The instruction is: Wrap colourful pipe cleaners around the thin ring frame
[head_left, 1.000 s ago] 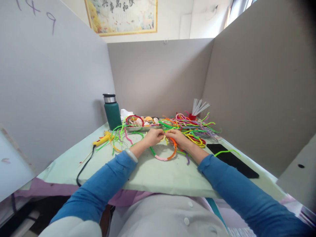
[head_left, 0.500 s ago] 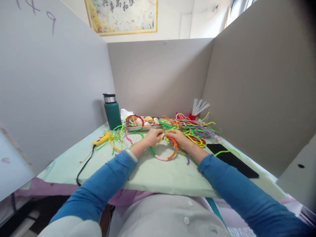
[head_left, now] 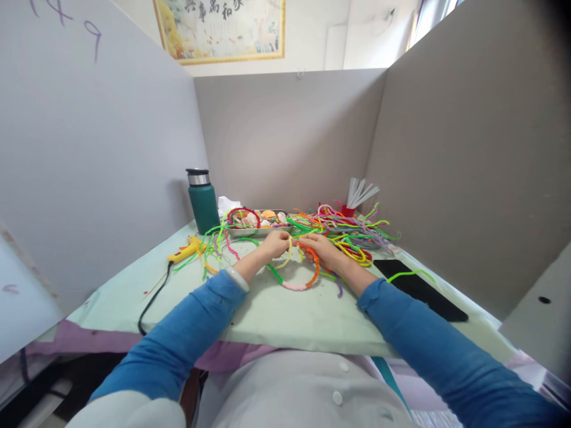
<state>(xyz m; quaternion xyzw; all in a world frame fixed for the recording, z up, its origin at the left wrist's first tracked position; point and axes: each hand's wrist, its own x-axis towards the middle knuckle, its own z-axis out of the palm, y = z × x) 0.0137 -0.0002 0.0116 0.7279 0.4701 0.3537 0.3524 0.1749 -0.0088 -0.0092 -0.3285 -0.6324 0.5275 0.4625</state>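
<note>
Both hands are close together above the middle of the table. Between and below them hangs a curved ring of pipe cleaners (head_left: 295, 287) with green, pink and orange wrapped sections. My right hand (head_left: 322, 249) is closed on the orange end of this ring. A pale yellow pipe cleaner (head_left: 289, 254) arcs down from the fingers of my left hand (head_left: 275, 245), which are pinched on it. Its far end passes behind the left wrist, so I cannot tell where it joins the ring.
A silver tray of shells (head_left: 267, 229) stands at the back, beside a heap of coloured pipe cleaners (head_left: 343, 226). A green bottle (head_left: 203, 205) and a yellow glue gun (head_left: 182, 253) are left. A black phone-like slab (head_left: 419, 290) lies right, near a red cup of white sticks (head_left: 348, 211).
My left hand has shifted slightly left, away from the right, and the pale yellow pipe cleaner now bows out more. My right hand stays nearly still on the orange end.
</note>
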